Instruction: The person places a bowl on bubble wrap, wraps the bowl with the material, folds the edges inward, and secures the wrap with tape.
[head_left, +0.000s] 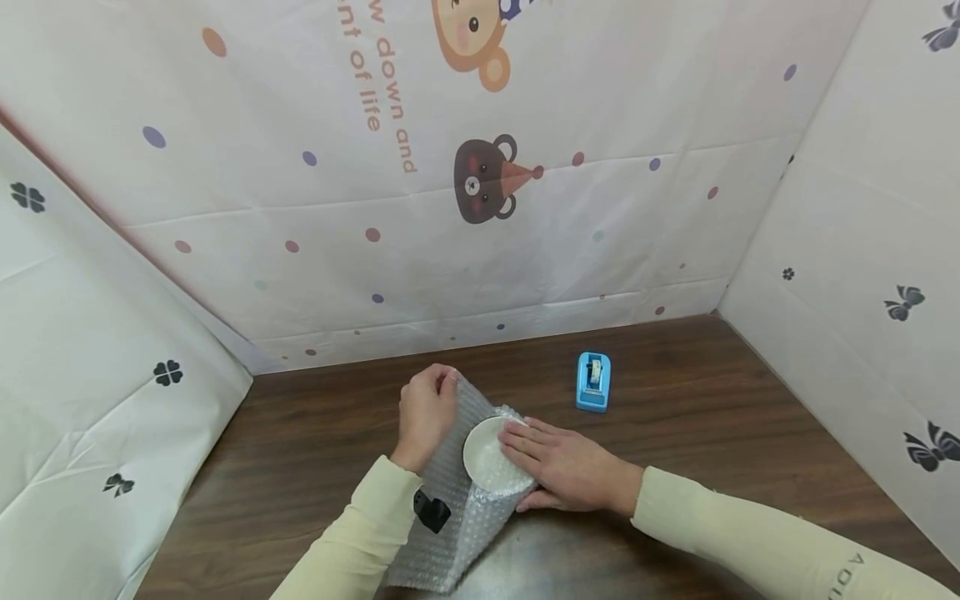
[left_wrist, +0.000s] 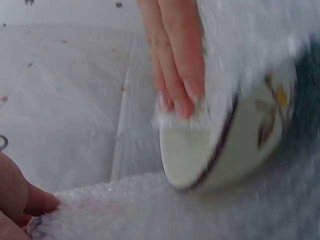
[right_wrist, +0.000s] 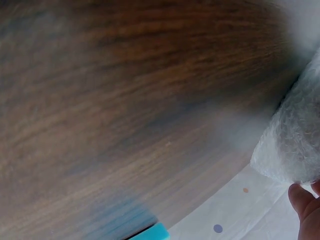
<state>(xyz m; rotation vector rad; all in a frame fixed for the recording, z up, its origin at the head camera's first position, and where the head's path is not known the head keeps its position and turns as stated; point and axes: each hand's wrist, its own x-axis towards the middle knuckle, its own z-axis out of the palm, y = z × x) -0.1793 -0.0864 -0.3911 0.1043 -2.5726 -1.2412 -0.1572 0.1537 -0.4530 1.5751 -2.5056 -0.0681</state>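
A white bowl (head_left: 491, 454) with a dark rim and a floral pattern on its outer wall (left_wrist: 270, 115) lies on a sheet of bubble wrap (head_left: 442, 533). Part of the sheet is folded up around the bowl's near and right sides. My left hand (head_left: 429, 412) pinches the far left corner of the wrap between thumb and fingers, beside the bowl. With fairly straight fingers, my right hand (head_left: 566, 467) presses a wrap edge over the rim into the bowl, its thumb lying along the outside. In the right wrist view, the wrapped side (right_wrist: 295, 130) shows near a thumb.
A blue tape dispenser (head_left: 593, 382) with a roll in it stands on the brown wooden table (head_left: 675, 400), beyond my right hand. Printed white sheets (head_left: 300, 183) hang behind the table and along both sides. A small black camera (head_left: 432, 510) sits on my left wrist.
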